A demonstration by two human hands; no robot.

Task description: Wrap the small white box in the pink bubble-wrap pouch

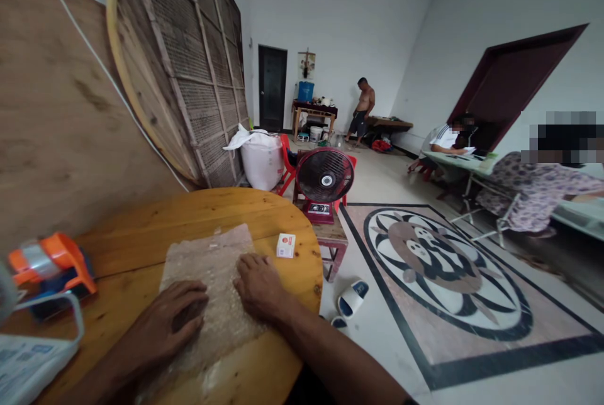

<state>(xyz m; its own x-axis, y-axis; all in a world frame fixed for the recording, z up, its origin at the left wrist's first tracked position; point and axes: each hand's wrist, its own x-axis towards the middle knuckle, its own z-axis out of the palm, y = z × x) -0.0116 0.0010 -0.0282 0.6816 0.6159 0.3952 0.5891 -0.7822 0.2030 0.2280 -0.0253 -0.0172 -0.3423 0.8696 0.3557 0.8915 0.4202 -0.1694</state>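
A clear sheet of bubble wrap (219,314) lies flat on the round wooden table (113,329) in front of me. My left hand (177,317) rests on its left side, palm down, with the thumb spread from the fingers. Across the sheet, my right hand (257,285) lies on the right edge with its fingers loosely bent and resting on the plastic. Neither hand visibly grips anything. Just beyond my right hand stands a small white box (285,246) with red print.
An orange and blue object (51,266) and a white package with a handle (42,355) sit at the table's left. A fan (325,178) stands on a stool past the far edge. Several people are farther back and at a folding table (465,163) on the right.
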